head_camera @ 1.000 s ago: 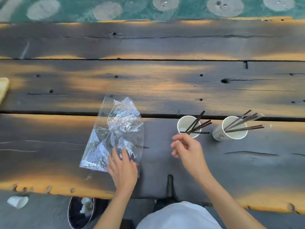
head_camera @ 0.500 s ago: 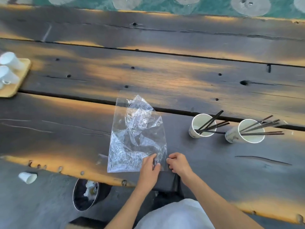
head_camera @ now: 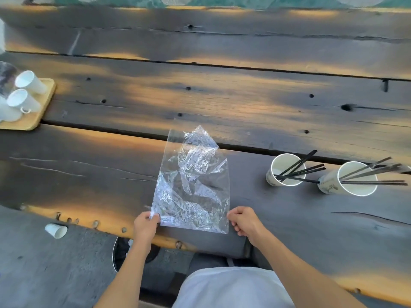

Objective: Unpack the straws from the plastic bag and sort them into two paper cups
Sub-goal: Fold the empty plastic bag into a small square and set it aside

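Clear plastic bag [head_camera: 192, 185] lies flat on the table [head_camera: 244, 103], centre of frame, slightly left. Thin, crinkled film, shiny creases, roughly rectangular; far end rumpled into a peak, near edge straight. Nothing dark visible inside it.

Left hand [head_camera: 145, 226] pinches the bag's near-left corner, thumb and fingers curled on the film. Right hand [head_camera: 244, 221] grips the near-right corner, fingers curled under, knuckles up. Both hands sit at the table's near edge, bare forearms running down to the bottom of frame.

Two paper cups at right centre, standing side by side, close but apart. Left cup [head_camera: 285, 170]: white, round rim, faint print on the wall, holds a few thin black straws [head_camera: 300, 168] fanned out to the right past the rim. Right cup [head_camera: 347, 180]: same make, holds dark thin straws [head_camera: 373, 174] leaning right toward the frame edge. One straw from the left cup reaches to just beside the right cup's wall; contact cannot be told.

Table: heavy dark wooden planks, rough weathered grain, knot holes, cracks, gaps between boards, orange-lit patches, uneven natural near edge.

Upper left: light wooden tray [head_camera: 37, 116], rounded corner, carrying white cups [head_camera: 24, 94] tilted on their sides.

Lower left, on the grey floor [head_camera: 55, 274]: one small white paper cup [head_camera: 56, 230] lying on its side. Round dark bin [head_camera: 124, 254] partly under the table edge. White garment [head_camera: 231, 287] at bottom centre.
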